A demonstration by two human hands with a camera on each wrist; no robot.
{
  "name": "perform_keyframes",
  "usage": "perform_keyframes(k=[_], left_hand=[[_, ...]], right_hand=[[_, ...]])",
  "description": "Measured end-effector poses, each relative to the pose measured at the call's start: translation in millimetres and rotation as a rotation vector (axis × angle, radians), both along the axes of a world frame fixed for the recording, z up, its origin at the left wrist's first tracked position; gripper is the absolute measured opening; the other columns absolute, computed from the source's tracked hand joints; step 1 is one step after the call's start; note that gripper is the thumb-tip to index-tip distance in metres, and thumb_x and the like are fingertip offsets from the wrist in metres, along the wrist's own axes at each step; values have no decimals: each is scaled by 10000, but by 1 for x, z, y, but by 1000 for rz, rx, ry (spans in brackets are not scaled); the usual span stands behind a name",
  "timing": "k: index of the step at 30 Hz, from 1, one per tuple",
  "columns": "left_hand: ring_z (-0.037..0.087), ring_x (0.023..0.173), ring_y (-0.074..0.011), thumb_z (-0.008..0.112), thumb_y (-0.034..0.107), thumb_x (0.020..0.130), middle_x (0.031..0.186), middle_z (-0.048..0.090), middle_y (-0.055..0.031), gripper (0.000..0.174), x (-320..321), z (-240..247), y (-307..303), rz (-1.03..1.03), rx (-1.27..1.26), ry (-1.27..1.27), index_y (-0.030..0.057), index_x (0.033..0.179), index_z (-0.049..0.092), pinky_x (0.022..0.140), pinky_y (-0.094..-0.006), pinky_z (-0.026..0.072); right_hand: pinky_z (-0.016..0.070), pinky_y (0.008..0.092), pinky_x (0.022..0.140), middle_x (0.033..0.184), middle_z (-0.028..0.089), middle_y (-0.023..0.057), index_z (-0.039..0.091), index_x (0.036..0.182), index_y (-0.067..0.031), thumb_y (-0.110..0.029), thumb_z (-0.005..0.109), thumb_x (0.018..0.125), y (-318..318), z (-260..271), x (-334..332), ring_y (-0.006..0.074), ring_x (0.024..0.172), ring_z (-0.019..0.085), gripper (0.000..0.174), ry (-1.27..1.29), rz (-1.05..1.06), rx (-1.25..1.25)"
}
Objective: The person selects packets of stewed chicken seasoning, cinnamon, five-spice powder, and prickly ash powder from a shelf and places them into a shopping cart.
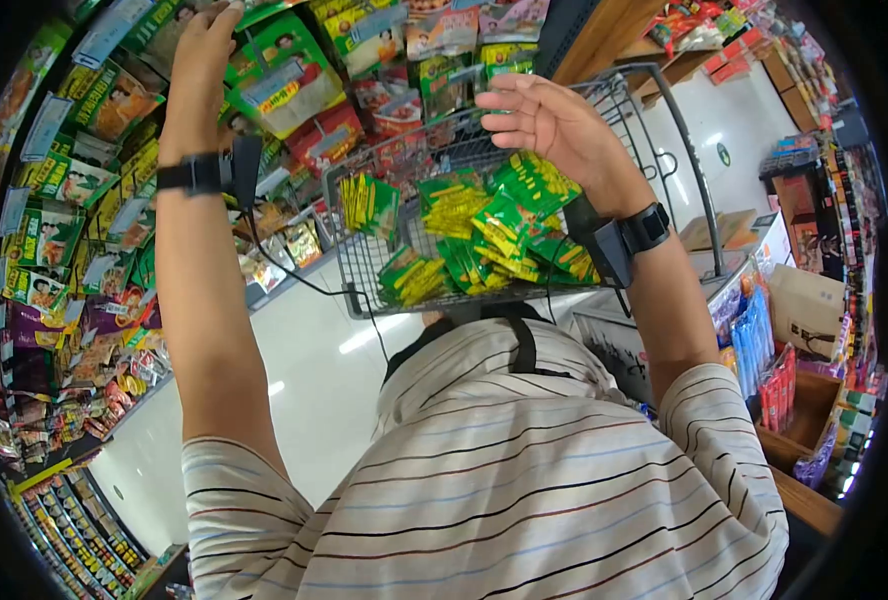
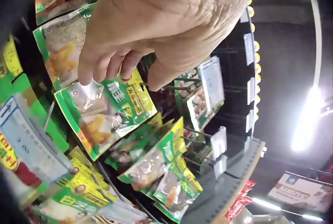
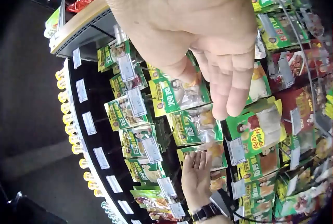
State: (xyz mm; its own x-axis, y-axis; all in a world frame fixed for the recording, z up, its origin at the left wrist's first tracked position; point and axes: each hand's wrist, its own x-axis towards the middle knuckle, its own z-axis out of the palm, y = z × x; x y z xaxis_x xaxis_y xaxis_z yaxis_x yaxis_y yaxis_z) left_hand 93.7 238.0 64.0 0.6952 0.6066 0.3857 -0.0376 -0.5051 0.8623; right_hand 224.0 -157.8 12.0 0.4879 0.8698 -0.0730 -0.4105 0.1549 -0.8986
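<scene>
Up at the shelf on the left, my left hand (image 1: pixel 204 70) is raised among hanging food packets. In the left wrist view its bent fingers overlap the upper edge of a green-and-yellow packet with a clear window (image 2: pixel 104 112), the thumb standing apart from them. The right wrist view also shows this left hand, fingers loosely extended in front of the packets. My right hand (image 1: pixel 554 125) is held above the shopping cart (image 1: pixel 349 285), fingers loosely extended and holding nothing. Several green-and-yellow packets (image 1: pixel 484 235) lie in the cart basket.
Price tags (image 2: pixel 210 78) jut out in front of the hanging packets. The cart's handle bar (image 1: pixel 699 160) rises at the right. Beyond it stand cardboard boxes (image 1: pixel 804 310) and a wooden bin (image 1: pixel 814 405). Shelving with small goods (image 1: pixel 79 520) is at lower left.
</scene>
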Motion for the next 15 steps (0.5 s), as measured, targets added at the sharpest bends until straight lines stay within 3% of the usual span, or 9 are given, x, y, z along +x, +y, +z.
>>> perform_keyframes(k=[4, 8, 9, 15], left_hand=[[497, 1277, -238, 587, 450, 951, 1357, 553, -129, 560, -52, -14, -69, -116, -167, 198, 30, 1322, 561, 1031, -396, 412], [596, 1131, -187, 582, 417, 958, 1208, 647, -96, 483, -100, -58, -113, -204, -250, 332, 20, 1230, 617, 999, -337, 420], [596, 1133, -190, 578, 409, 961, 1199, 651, -95, 470, -112, -69, -120, -198, -285, 378, 20, 1222, 621, 996, -334, 420], [601, 1116, -177, 579, 431, 956, 1167, 659, -75, 461, -168, -151, -153, -214, -489, 591, 35, 1188, 626, 965, -330, 433]], right_hand=[[555, 357, 882, 1197, 642, 178, 503, 1286, 40, -244, 496, 1015, -20, -20, -12, 246, 1030, 666, 393, 40, -56, -48], [550, 343, 861, 1176, 650, 155, 520, 1277, 19, -234, 503, 1006, -39, -39, -16, 226, 1008, 666, 371, 123, -90, -107], [566, 302, 807, 1163, 664, 121, 523, 1304, 4, -273, 483, 1024, -44, -43, -19, 178, 942, 674, 397, 106, -112, -134], [554, 336, 836, 1165, 653, 140, 539, 1262, 13, -224, 509, 1003, -71, -71, -25, 218, 987, 667, 352, 237, -120, -128]])
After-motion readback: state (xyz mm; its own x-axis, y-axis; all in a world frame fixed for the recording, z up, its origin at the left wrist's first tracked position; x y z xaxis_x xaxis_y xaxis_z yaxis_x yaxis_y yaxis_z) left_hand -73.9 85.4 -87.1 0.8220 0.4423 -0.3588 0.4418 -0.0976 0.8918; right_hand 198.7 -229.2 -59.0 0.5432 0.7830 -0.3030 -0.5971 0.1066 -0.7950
